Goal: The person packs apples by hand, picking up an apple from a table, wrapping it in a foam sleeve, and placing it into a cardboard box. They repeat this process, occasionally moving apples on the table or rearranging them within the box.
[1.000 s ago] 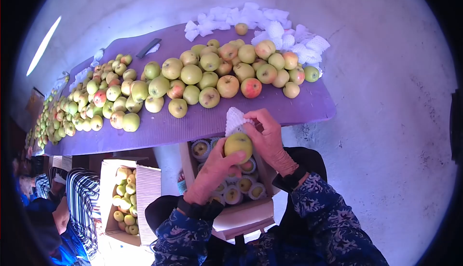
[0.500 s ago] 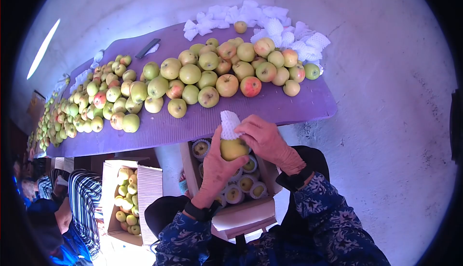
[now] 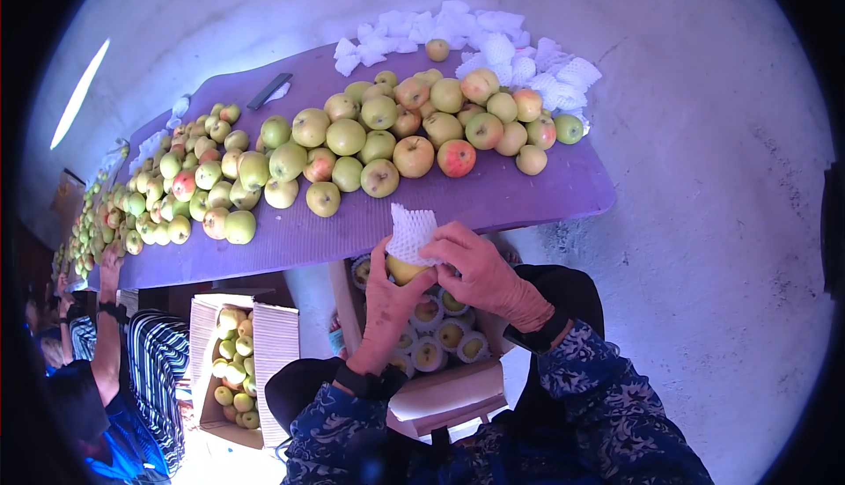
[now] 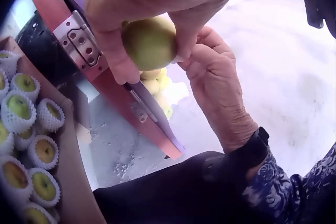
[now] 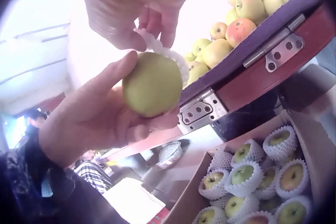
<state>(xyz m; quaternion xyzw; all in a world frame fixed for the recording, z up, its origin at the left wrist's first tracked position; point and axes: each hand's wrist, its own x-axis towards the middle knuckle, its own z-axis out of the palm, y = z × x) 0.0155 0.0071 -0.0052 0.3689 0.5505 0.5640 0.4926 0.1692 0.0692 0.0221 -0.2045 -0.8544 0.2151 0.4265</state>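
My left hand grips a yellow-green apple, thumb and fingers curled round its sides. A white foam net sleeve covers the apple's upper part and stands up past it in the head view. With thumb and fingertips my right hand pinches the sleeve's edge, close against the apple. Both hands are above an open cardboard box of apples in white foam nets. In the left wrist view the apple's bare underside shows and the sleeve is mostly hidden.
A purple-covered table carries a long heap of loose apples. Foam sleeves lie piled at its far right, and a dark flat object behind the heap. Another box of bare apples stands left, beside another person's arm.
The foam sleeve has been drawn down over the apple's top, and both hands have shifted slightly left and lower. At far left another person's arm has reached up to the heap.
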